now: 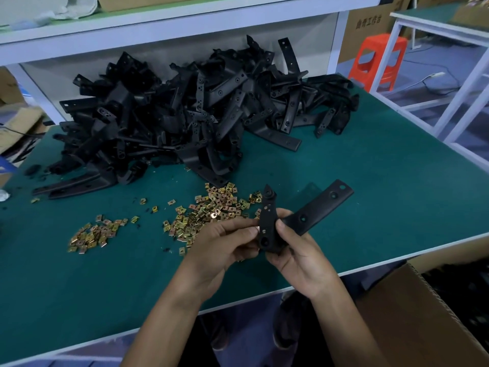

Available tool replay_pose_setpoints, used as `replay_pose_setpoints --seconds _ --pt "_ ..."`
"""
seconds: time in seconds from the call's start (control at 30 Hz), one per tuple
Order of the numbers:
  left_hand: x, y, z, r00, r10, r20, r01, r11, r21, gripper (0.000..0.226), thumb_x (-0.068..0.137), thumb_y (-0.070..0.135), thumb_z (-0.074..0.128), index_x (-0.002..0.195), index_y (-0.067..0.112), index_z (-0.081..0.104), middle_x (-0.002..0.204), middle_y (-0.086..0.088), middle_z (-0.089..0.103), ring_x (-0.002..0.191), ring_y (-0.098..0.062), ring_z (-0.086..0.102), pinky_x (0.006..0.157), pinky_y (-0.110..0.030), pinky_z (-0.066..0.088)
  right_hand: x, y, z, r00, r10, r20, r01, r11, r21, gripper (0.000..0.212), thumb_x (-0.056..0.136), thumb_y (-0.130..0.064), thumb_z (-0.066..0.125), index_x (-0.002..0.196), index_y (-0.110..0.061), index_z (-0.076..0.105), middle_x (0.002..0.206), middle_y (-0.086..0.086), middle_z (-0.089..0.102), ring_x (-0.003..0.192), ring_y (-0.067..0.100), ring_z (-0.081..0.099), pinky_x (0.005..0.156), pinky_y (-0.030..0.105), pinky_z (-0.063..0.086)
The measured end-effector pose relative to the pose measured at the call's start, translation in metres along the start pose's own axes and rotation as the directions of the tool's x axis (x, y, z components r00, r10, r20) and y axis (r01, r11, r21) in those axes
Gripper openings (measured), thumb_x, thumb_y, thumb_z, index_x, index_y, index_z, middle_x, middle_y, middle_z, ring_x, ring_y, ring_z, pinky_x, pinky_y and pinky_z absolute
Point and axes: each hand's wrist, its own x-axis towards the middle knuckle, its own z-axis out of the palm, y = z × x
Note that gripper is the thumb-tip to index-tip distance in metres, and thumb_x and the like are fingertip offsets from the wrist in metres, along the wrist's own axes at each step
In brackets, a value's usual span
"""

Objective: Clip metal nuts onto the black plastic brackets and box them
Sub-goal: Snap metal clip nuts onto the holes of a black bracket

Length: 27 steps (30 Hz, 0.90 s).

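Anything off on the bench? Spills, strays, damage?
No visible damage. The small brass-coloured metal clip nuts lie loose on the green table mat in two spread heaps, with one stray near the left edge beside small black bits. The black plastic brackets sit in a tangled, uncontained pile.

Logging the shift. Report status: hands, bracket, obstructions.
Right hand grips black bracket. Left hand pinches metal nut at bracket's edge. Nothing in the way; cardboard box at right.
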Motion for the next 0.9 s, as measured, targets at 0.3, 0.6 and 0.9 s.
replay_pose_setpoints --seconds 0.3,0.6,0.9 --pt "-0.004 -0.003 -0.005 1.000 -0.030 -0.003 0.030 0.999 -0.032 0.017 0.079 0.002 0.069 0.083 0.013 0.083 0.073 -0.007 0.071 0.062 -0.010 0.064 0.057 -0.020 0.054 -0.001 -0.002 0.002 1.000 0.012 0.026 -0.011 0.999 -0.036 0.020 0.080 -0.028 0.076 0.098 -0.030 0.069 0.094 -0.001 0.070 0.070 0.009 0.063 0.045 0.020 0.040" --pt "-0.005 -0.009 -0.007 0.996 -0.083 -0.033 0.083 0.997 0.000 0.017 0.088 -0.002 0.066 0.093 0.008 0.079 0.081 -0.007 0.071 0.065 -0.009 0.061 0.056 -0.019 0.049 0.002 0.002 0.001 1.000 0.000 0.020 0.002 0.997 -0.082 0.020 0.081 -0.023 0.078 0.099 -0.024 0.069 0.091 0.007 0.068 0.065 0.014 0.062 0.040 0.022 0.041" --pt "-0.002 -0.016 -0.011 0.992 -0.105 -0.075 0.092 0.983 -0.162 0.040 0.068 0.006 0.074 0.108 0.008 0.077 0.087 -0.012 0.065 0.071 -0.015 0.051 0.060 -0.021 0.043 0.004 0.007 0.005 0.998 -0.057 0.036 0.062 0.988 -0.145 0.024 0.080 -0.024 0.082 0.100 -0.027 0.070 0.098 0.008 0.071 0.074 0.018 0.068 0.045 0.028 0.048"
